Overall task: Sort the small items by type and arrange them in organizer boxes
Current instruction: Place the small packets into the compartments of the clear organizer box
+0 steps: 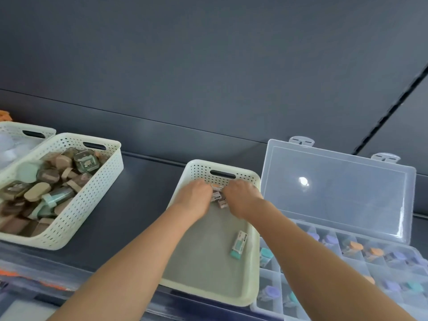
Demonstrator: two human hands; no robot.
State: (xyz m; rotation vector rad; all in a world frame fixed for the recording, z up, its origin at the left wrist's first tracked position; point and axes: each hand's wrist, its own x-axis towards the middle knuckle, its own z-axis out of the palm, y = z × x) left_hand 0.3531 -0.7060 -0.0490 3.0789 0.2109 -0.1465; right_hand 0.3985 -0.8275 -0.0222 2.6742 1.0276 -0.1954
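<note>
A pale green perforated basket [203, 269] sits in the middle, nearly empty. Both hands reach into its far end. My left hand [193, 198] and my right hand [242, 198] curl around a small cluster of pinkish erasers [217, 196] lying between them. One teal-and-white eraser [238, 244] lies alone near the basket's right wall. To the right stands a clear organizer box [393, 295] with its lid [338, 193] up; its compartments hold purple, orange and teal items.
At the left, a second perforated basket [92, 193] is heaped with several brown, beige and green small items. A third basket [14, 130] shows behind it. A dark wall rises behind the dark table.
</note>
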